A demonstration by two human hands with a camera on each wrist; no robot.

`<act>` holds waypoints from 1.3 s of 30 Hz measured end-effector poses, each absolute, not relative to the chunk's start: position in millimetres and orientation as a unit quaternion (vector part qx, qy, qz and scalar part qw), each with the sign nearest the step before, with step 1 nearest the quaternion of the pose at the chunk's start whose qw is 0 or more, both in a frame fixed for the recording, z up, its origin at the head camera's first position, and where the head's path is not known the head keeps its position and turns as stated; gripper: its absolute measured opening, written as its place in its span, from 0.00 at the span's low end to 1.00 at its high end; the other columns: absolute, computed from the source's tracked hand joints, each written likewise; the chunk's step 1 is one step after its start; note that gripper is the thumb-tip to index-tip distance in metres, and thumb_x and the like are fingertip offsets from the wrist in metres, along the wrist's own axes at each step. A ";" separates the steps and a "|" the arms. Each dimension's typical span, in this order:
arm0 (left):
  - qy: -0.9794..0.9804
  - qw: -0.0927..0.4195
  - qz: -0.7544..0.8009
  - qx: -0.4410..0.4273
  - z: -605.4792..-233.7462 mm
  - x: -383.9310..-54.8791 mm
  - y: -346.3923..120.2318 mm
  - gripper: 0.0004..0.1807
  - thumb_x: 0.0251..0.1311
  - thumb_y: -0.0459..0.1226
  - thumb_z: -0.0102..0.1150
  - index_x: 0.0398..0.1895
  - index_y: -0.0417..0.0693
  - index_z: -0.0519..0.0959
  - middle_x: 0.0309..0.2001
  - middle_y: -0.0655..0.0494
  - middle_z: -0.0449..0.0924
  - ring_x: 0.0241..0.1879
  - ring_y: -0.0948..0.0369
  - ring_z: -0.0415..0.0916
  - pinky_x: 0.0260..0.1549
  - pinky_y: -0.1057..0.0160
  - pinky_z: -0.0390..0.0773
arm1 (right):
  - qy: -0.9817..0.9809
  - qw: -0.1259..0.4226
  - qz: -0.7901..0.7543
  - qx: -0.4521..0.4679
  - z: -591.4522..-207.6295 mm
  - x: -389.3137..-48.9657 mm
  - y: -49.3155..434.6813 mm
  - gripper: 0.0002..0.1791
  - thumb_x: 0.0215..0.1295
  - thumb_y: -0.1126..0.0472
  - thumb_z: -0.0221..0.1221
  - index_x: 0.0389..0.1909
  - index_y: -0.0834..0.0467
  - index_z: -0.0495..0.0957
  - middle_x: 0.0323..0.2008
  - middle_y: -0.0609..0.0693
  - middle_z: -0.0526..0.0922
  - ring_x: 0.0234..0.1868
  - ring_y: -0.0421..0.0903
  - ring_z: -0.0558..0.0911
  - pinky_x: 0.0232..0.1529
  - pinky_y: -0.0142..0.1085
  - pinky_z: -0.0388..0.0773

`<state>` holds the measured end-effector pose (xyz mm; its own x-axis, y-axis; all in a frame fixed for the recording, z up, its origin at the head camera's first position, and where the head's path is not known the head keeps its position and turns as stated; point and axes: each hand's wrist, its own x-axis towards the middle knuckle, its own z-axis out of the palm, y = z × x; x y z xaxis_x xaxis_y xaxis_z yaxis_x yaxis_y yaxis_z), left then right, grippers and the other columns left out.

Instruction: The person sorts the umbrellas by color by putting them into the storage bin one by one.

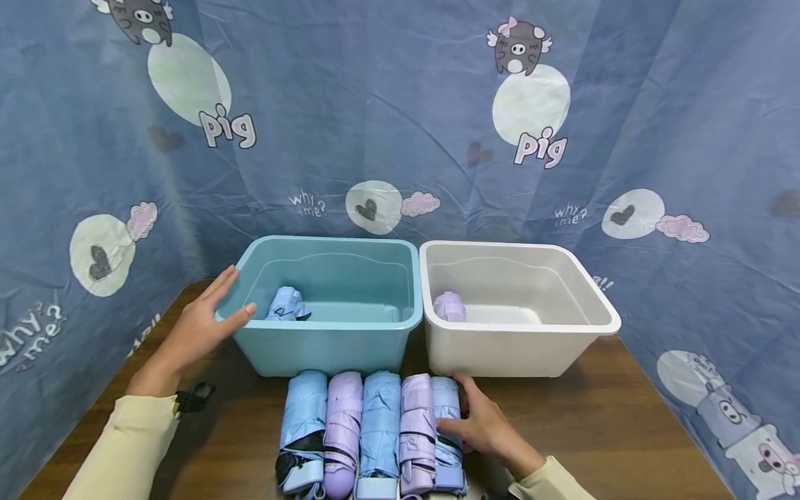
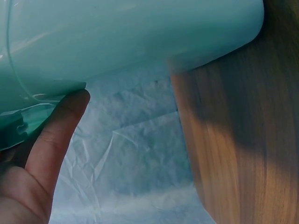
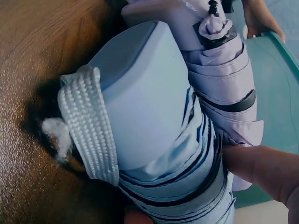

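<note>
My right hand [image 1: 490, 427] grips the rightmost folded umbrella, a light blue one [image 1: 446, 397] at the end of a row on the table. In the right wrist view, thumb and finger lie on either side of its wrapped fabric, below the pale blue handle [image 3: 149, 107] with its woven strap [image 3: 88, 123]. A lavender umbrella [image 1: 417, 417] lies right beside it. My left hand [image 1: 200, 323] is at the left rim of the teal bin [image 1: 325, 351], fingers extended. The left wrist view shows one straight finger [image 2: 58, 135] against the bin's edge.
Further left in the row lie a blue umbrella [image 1: 380, 420], a lavender one [image 1: 343, 417] and another blue one [image 1: 305, 410]. One blue umbrella [image 1: 287, 303] is inside the teal bin. Beside that bin, a white bin [image 1: 506, 353] contains a lavender umbrella [image 1: 449, 306]. A patterned cloth [image 1: 400, 125] hangs behind.
</note>
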<state>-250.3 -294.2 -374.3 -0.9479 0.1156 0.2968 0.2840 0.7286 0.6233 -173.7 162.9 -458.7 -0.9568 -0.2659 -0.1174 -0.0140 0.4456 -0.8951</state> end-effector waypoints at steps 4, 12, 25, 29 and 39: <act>-0.923 0.114 -0.352 -0.104 -376.2 -248.3 -295.2 0.46 0.65 0.51 0.55 0.78 0.49 0.43 0.77 0.49 0.37 0.70 0.32 0.43 0.53 0.23 0.52 | 0.847 0.124 -0.509 -0.091 -461.5 -172.0 162.0 0.46 0.53 0.61 0.71 0.70 0.59 0.56 0.36 0.57 0.77 0.29 0.47 0.78 0.15 0.40 0.77; -0.921 0.120 -0.357 -0.105 -373.7 -245.1 -297.7 0.45 0.65 0.50 0.56 0.78 0.49 0.44 0.78 0.50 0.37 0.71 0.33 0.42 0.53 0.23 0.51 | 0.875 0.082 -0.466 -0.099 -462.6 -174.3 158.4 0.48 0.50 0.58 0.72 0.69 0.61 0.57 0.44 0.60 0.78 0.39 0.52 0.77 0.37 0.48 0.78; -0.921 0.113 -0.359 -0.101 -375.3 -245.9 -297.0 0.45 0.65 0.51 0.55 0.78 0.52 0.43 0.78 0.52 0.37 0.72 0.35 0.41 0.54 0.24 0.52 | 0.822 0.128 -0.547 -0.095 -459.6 -173.7 161.4 0.48 0.53 0.62 0.70 0.71 0.59 0.53 0.46 0.62 0.75 0.39 0.52 0.77 0.27 0.43 0.80; -0.921 0.108 -0.361 -0.097 -374.3 -246.6 -298.1 0.45 0.65 0.52 0.55 0.78 0.53 0.42 0.78 0.53 0.36 0.72 0.35 0.41 0.54 0.23 0.52 | 0.801 0.145 -0.571 -0.109 -460.3 -175.5 163.9 0.44 0.57 0.64 0.67 0.72 0.57 0.53 0.45 0.62 0.76 0.37 0.50 0.78 0.21 0.42 0.80; -0.923 0.112 -0.354 -0.099 -374.4 -251.7 -296.1 0.46 0.64 0.53 0.55 0.78 0.52 0.43 0.78 0.53 0.36 0.72 0.36 0.41 0.54 0.24 0.52 | 0.796 0.119 -0.581 -0.123 -462.4 -180.2 177.0 0.42 0.55 0.70 0.66 0.70 0.60 0.58 0.41 0.61 0.79 0.33 0.49 0.80 0.18 0.41 0.79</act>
